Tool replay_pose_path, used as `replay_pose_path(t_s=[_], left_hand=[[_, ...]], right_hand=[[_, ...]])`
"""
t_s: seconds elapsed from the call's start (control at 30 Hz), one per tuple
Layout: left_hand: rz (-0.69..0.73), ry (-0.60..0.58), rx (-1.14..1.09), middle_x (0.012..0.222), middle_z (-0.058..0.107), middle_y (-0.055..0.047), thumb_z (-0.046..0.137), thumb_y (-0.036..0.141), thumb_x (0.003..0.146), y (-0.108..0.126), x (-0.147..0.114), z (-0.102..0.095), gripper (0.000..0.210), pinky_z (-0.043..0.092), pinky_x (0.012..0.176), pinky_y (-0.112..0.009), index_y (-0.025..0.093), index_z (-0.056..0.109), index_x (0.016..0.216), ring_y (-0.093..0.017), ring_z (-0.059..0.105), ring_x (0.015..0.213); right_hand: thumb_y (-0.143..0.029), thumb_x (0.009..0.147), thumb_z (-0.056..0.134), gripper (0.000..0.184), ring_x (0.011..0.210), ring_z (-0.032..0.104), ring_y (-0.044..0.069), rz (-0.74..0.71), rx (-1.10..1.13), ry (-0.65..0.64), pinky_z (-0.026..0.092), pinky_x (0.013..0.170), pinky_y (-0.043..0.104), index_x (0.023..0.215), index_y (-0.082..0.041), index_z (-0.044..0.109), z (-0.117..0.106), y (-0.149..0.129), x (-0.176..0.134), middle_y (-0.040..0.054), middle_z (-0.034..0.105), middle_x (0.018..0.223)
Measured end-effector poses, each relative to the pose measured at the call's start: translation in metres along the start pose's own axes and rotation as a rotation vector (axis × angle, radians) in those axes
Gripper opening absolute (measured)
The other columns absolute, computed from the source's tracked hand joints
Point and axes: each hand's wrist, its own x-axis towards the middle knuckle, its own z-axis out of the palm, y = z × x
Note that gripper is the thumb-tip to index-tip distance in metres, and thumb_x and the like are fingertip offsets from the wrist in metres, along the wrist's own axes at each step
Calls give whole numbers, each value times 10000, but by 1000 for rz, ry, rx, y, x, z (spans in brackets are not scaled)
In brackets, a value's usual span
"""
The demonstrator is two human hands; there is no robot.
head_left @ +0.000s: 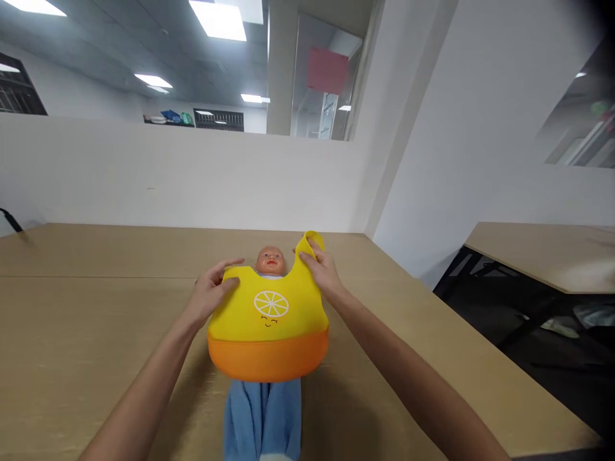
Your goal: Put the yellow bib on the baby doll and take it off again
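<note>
A yellow bib (298, 307) with an orange pocket along its bottom is spread over a baby doll (270, 261). It bears a white citrus slice and a small smiling face. My left hand (216, 288) grips the bib's upper left edge, thumb in front and fingers behind. My right hand (323, 264) is closed on the upper right neck strap, which curls over above the fingers. Between my hands the doll's head shows above the neckline. Below the pocket its blue trousers (262, 416) stick out; the torso is hidden.
The doll lies on a wide tan table (120, 346) with a seam across it. A white wall (192, 179) with windows rises behind. At right stands another table (542, 256) with dark space beneath. A black cable end (12, 221) shows at far left.
</note>
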Motion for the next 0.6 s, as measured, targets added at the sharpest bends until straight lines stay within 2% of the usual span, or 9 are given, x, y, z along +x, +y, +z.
replay_pose_path(t_s=[0.13,0.23,0.3,0.37,0.43,0.5,0.6], left_hand=[[-106,16,41,754,724,-46,725,442,609,-33,42,6,534,456,508,-251,137,699,1046,-166,618,571],[-110,43,104,735,725,-49,727,494,603,-59,71,9,490,446,517,-254,136,727,938,-176,623,587],[-94,58,147,732,723,-50,726,500,596,-77,87,10,452,438,527,-253,134,736,861,-179,621,606],[-79,59,176,757,725,-55,724,478,592,-92,101,10,411,440,553,-256,134,735,819,-184,625,641],[-75,53,184,770,723,-56,727,434,576,-102,111,10,381,445,573,-261,137,729,816,-184,625,657],[-97,43,167,759,717,-51,728,385,554,-108,117,11,376,443,571,-263,137,720,836,-176,617,634],[-140,52,109,771,720,-49,704,318,541,-110,124,14,360,441,564,-259,135,708,850,-161,608,610]], right_hand=[[-350,775,575,263,1359,380,245,-38,-114,38,293,1121,361,920,-193,727,4,51,31,69,498,1409],[-288,785,504,228,1340,396,220,-32,-182,22,306,1105,338,854,-182,695,8,85,48,81,531,1358],[-249,770,466,198,1273,452,219,-6,-232,27,345,1067,331,776,-184,653,11,105,55,87,581,1269],[-232,748,442,165,1101,545,222,59,-271,35,427,956,327,723,-191,600,14,124,59,80,644,1076],[-228,729,427,126,846,570,199,136,-308,37,468,761,296,679,-198,539,16,140,62,42,629,820],[-225,716,417,106,645,491,155,197,-335,18,402,581,252,632,-201,476,17,152,64,-5,529,636],[-217,707,412,110,551,409,114,255,-321,-23,298,492,222,607,-195,451,17,165,69,-38,442,555]])
